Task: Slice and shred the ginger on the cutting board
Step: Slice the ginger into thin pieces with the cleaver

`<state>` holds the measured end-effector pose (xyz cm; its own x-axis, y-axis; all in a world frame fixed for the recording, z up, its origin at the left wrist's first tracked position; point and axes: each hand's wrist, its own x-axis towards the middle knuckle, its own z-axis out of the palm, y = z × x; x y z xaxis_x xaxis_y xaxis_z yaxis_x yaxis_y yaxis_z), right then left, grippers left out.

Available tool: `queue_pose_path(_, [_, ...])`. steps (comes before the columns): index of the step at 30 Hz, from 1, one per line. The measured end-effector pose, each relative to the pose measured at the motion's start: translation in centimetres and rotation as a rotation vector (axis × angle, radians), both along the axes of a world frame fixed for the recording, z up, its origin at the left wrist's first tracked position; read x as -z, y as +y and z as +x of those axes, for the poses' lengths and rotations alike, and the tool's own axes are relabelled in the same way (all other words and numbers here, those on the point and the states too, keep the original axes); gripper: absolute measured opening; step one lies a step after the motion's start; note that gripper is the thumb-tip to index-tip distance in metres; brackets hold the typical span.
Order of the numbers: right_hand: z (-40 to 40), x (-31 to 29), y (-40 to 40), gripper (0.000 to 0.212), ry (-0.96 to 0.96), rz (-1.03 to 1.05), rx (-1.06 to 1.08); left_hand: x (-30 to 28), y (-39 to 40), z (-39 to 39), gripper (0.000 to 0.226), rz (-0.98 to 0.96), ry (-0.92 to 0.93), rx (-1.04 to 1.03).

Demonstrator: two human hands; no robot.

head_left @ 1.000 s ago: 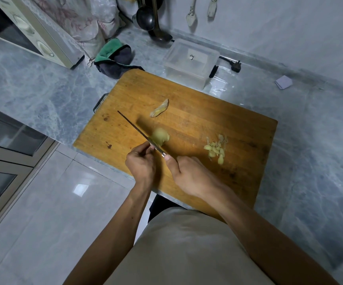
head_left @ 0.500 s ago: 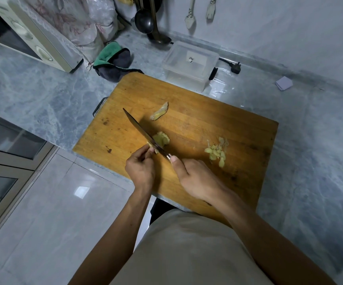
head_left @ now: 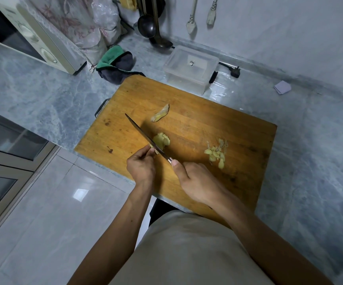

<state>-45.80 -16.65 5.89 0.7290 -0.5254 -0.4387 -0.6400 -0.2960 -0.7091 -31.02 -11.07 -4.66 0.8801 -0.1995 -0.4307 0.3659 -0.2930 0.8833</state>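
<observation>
Ginger [head_left: 161, 141], pale yellow and partly sliced, lies on the cutting board [head_left: 189, 124]; left hand [head_left: 141, 167] pinches it, right hand [head_left: 197, 183] grips the knife [head_left: 146, 137].

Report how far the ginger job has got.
Done: a small pile of cut pieces lies on the right of the cutting board. In hand: the right hand holds the knife against a ginger piece, already partly in slices, which the left hand steadies. Left: the uncut ginger piece farther back, and I cannot tell whether anything is shredded yet.
</observation>
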Motion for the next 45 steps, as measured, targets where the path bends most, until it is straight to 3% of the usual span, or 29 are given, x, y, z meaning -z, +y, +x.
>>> queue_pose_path(12, [-0.2,-0.1,0.1,0.061,-0.011,-0.004,0.026,0.4,-0.4,-0.2,0.018,-0.048,0.053,-0.059])
queue_pose_path(29, [0.0,0.2,-0.2,0.06,0.004,-0.049,-0.01,-0.6,-0.6,-1.2,0.024,0.013,-0.157,0.038])
queue_pose_path(45, [-0.2,0.5,-0.2,0.062,-0.012,-0.003,0.0,-0.7,-0.4,-1.2,0.023,0.07,-0.194,0.056])
